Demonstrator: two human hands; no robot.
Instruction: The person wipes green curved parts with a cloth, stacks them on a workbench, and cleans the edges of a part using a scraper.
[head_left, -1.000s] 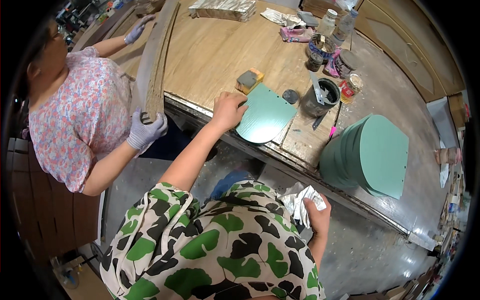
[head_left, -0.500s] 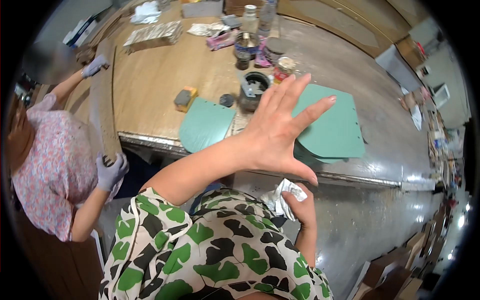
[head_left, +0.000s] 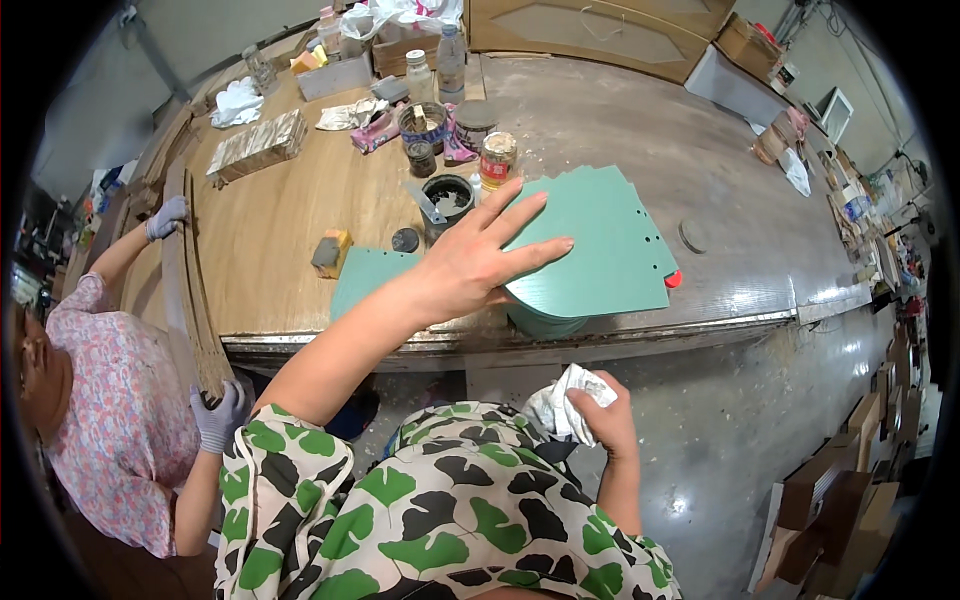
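Note:
A stack of thin green panels (head_left: 600, 235), rounded at one edge and with small holes at the right, lies fanned at the bench's front edge. My left hand (head_left: 480, 255) reaches over its left side, fingers spread and stretched out along the top panel. The thumb of that hand is mostly hidden. Partly covered by my left forearm is another green panel (head_left: 365, 275), lying flat on the bench. Below the bench edge, close to my body, my right hand (head_left: 608, 412) is closed on a crumpled white cloth (head_left: 562, 405).
Beyond my left hand stand a black tub (head_left: 447, 196) with a scraper, a red-labelled jar (head_left: 497, 160) and bottles. A yellow-and-grey sponge (head_left: 331, 254) sits left of a dark round lid (head_left: 405, 240). At left, a gloved co-worker (head_left: 120, 430) holds a long curved board (head_left: 190, 290).
The view has shifted, so the bench things sit farther left. My left hand's thumb, earlier spread wide, is now mostly hidden at the stack's edge. My right hand still holds the cloth.

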